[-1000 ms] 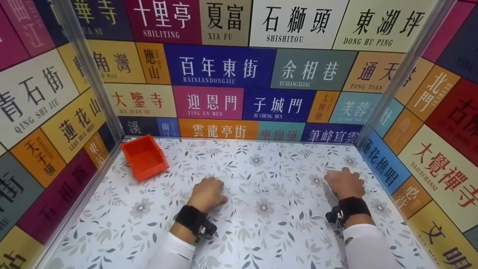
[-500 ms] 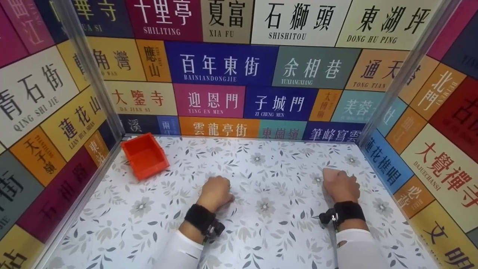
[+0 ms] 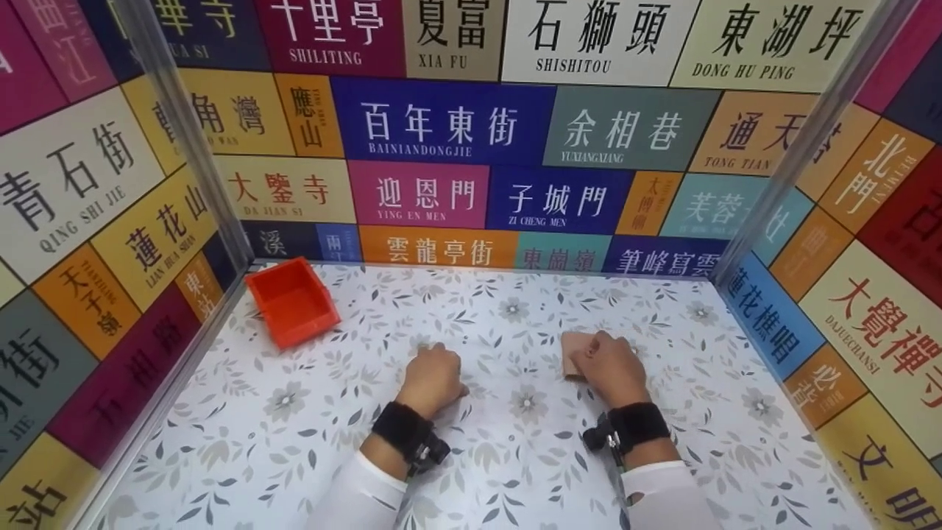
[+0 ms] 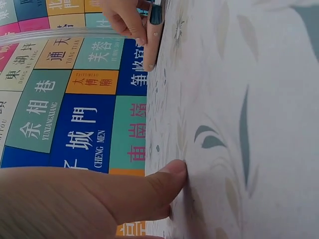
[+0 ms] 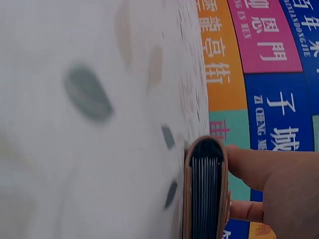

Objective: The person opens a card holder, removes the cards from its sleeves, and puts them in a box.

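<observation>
Right hand (image 3: 611,369): curled grip holds the tan, rectangular, leather-like wallet (image 3: 572,359), right of centre on the flat, white, leaf-patterned counter (image 3: 508,471). Left hand (image 3: 433,379): loosely curled, holding nothing. Wallet likely light, semi-stiff; pinch both covers.

Bin (image 3: 313,328) on table (image 3: 515,464), left of and behind wallet (image 3: 574,356).

White sleeves (image 3: 360,495), broad black fuzzy wristbands (image 3: 399,429), small black cameras (image 3: 436,450) at their inner sides, silvery metal fittings (image 3: 612,439), thin dark cable (image 3: 620,471) by the right one.
</observation>
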The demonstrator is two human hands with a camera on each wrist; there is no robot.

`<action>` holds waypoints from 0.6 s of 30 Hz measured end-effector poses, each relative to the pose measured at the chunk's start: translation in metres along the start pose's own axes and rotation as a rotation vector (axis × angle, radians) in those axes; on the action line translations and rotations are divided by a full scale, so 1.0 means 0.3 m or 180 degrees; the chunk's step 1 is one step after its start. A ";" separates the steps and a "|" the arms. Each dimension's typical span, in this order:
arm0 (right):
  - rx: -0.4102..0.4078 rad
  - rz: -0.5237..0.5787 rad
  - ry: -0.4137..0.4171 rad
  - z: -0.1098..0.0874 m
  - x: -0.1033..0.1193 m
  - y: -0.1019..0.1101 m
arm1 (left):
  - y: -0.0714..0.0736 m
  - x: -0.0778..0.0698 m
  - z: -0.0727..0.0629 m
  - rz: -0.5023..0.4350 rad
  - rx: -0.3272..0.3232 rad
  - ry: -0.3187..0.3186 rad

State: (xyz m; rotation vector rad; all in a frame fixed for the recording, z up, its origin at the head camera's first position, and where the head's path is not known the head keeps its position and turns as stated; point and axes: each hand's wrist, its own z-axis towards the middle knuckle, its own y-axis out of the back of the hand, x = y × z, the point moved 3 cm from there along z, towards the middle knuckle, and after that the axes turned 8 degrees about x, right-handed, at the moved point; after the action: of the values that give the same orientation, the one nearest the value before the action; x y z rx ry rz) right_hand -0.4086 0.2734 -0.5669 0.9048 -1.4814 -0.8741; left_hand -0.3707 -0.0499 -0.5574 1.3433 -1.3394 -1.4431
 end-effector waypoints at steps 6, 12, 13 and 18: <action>0.0120 -0.0157 0.0444 -0.042 0.170 -0.087 | -0.003 -0.018 0.003 -0.0029 0.0103 0.0269; 0.0096 0.0041 0.0664 -0.067 0.275 -0.141 | -0.001 -0.045 -0.004 0.0015 0.0194 0.0206; 0.0096 0.0074 0.0720 -0.068 0.289 -0.148 | -0.001 -0.051 -0.005 -0.0009 0.0178 0.0143; 0.0098 0.0089 0.0952 -0.079 0.335 -0.170 | -0.013 -0.091 -0.007 -0.0081 0.0003 -0.0469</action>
State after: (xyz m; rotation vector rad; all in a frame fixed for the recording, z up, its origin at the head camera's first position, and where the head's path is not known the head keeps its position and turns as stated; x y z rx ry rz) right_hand -0.3887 0.1602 -0.5682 0.9887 -1.2478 -0.6641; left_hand -0.3632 -0.0233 -0.5554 1.2795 -1.4210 -1.5849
